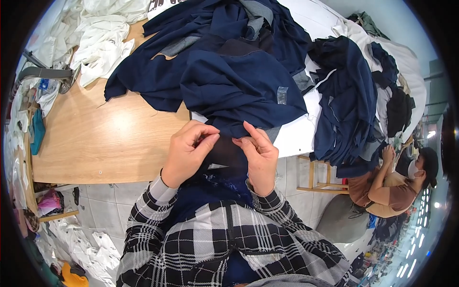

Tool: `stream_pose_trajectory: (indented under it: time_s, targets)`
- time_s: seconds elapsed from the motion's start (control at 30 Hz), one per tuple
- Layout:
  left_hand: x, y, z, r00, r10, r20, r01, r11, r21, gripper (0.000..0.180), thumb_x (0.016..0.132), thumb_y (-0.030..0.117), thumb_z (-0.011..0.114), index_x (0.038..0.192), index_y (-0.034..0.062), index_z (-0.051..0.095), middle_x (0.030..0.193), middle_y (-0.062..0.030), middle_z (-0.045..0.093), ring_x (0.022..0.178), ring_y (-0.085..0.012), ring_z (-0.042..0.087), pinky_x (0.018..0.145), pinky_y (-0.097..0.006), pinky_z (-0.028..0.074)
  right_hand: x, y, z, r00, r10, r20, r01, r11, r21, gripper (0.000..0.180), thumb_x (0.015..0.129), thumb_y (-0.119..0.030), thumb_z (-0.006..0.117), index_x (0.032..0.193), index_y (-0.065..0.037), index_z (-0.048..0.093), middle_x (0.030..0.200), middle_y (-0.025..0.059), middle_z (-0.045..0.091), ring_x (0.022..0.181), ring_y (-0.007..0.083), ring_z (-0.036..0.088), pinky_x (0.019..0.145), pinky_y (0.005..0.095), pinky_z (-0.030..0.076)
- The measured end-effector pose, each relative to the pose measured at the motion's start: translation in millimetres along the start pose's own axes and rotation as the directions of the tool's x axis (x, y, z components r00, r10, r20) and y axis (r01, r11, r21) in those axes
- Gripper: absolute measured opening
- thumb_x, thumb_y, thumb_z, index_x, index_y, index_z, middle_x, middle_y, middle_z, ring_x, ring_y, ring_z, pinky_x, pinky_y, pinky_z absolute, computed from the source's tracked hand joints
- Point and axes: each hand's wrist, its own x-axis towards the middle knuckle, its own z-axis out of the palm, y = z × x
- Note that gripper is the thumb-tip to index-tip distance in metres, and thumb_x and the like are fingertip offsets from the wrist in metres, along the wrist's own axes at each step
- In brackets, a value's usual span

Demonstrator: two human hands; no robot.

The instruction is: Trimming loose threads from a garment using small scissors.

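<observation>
A large navy garment (229,88) lies bunched in front of me, its near part hanging over the table edge. My left hand (187,152) is closed, thumb and forefinger pinching at the garment's near edge. Just to its right, my right hand (260,162) pinches the same edge between thumb and fingertips, with the forefinger raised. A short stretch of navy cloth shows between the two pinches. Whether a thread is also held is too small to tell. A clear patch of tape (282,95) sticks to the garment's right side.
A wooden table (105,138) spreads to the left, with white cloth (103,48) at its back. More navy garments (346,100) drape over a white surface (296,138) on the right. A wooden stool (315,179) and a seated masked person (397,186) are at right.
</observation>
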Motion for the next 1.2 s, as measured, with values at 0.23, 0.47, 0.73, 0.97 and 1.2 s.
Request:
stream_pose_trajectory:
  time_s: [0.23,0.47,0.73,0.97,1.2]
  targets:
    - [6.7,-3.4,14.2,0.967,0.239,0.091,-0.254,0.939,0.232,0.015,0.075,0.001,0.068,0.089,0.0038,0.065,0.085,-0.0060,0.057,0.062,-0.0159,0.057,0.055,-0.025,0.046,0.9,-4.2,-1.2,1.000,0.028,-0.010,-0.029,0.999,-0.036,0.033,0.085,0.008,0.055,0.118,0.004,0.058,0.095,0.0040,0.054,0.082,0.0085,0.058,0.078,0.0207,0.049]
    - [1.7,-20.4,21.4,0.857,0.509,0.077,-0.494,0.772,0.401,0.020,0.068,-0.002,0.070,0.087,0.0018,0.064,0.082,-0.0068,0.057,0.063,-0.0204,0.059,0.054,-0.029,0.048,2.9,-5.3,-1.0,0.995,0.099,-0.032,-0.096,0.993,0.067,0.032,0.085,0.006,0.059,0.117,0.005,0.058,0.095,0.0031,0.054,0.082,0.0068,0.055,0.077,0.0193,0.048]
    - [-4.6,-26.3,29.1,0.795,0.607,0.016,-0.555,0.715,0.425,0.024,0.066,-0.004,0.069,0.089,0.0007,0.063,0.082,-0.0081,0.057,0.063,-0.0220,0.060,0.052,-0.029,0.048,0.3,-0.8,1.9,0.992,0.125,-0.027,-0.121,0.986,0.118,0.045,0.078,0.011,0.065,0.121,0.003,0.056,0.096,0.0019,0.052,0.082,0.0064,0.055,0.075,0.0178,0.047]
    - [-10.4,-12.7,15.6,0.995,0.060,0.086,-0.065,0.996,0.055,0.021,0.084,0.005,0.063,0.103,-0.0002,0.061,0.076,-0.0080,0.059,0.061,-0.0173,0.056,0.057,-0.025,0.045,3.5,-1.9,-2.8,0.998,0.054,-0.030,-0.053,0.998,0.023,0.044,0.079,0.011,0.063,0.121,0.003,0.056,0.096,0.0023,0.052,0.081,0.0063,0.055,0.073,0.0177,0.047]
    - [-10.2,6.2,-1.5,0.966,0.055,0.251,-0.109,0.972,0.207,0.048,0.081,0.008,0.066,0.125,0.0002,0.047,0.086,-0.0100,0.055,0.070,-0.0211,0.056,0.064,-0.030,0.048,4.8,-0.2,-4.6,0.999,0.050,0.002,-0.050,0.998,-0.025,0.044,0.079,0.011,0.061,0.122,0.003,0.055,0.097,0.0034,0.053,0.079,0.0061,0.056,0.072,0.0178,0.047]
